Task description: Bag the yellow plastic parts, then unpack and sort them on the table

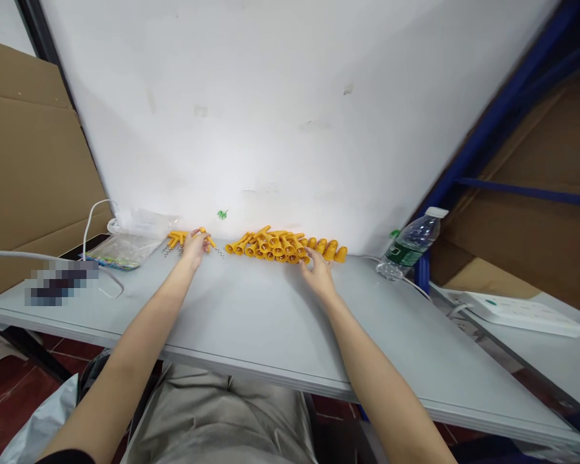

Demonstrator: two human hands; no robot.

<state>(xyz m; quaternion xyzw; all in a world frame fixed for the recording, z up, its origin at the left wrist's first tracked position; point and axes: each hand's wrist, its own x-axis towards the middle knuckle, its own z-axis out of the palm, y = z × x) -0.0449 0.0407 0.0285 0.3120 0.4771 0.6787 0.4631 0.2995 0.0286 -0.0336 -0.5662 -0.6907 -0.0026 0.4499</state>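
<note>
My left hand [194,246] is closed on a yellow-handled corkscrew [212,243], whose metal spiral points down and to the right. Just left of it lie several more yellow-handled corkscrews [176,238] with their spirals toward me. In the middle, against the wall, is a stacked pile of yellow funnel-shaped pieces [265,246], most with their wide hollow ends facing me. At the pile's right end my right hand [318,274] has its thumb and forefinger about one funnel-shaped piece [305,260]. Past the fingers stands a group of yellow cup-like pieces [332,249], partly hidden.
A clear plastic bag [125,250] and a white cable [84,222] lie at the left of the grey table [251,316]. A tilted water bottle [412,245] is at the right. Beyond it are a white power strip [522,314] and a blue frame [493,116]. Cardboard [24,161] stands left.
</note>
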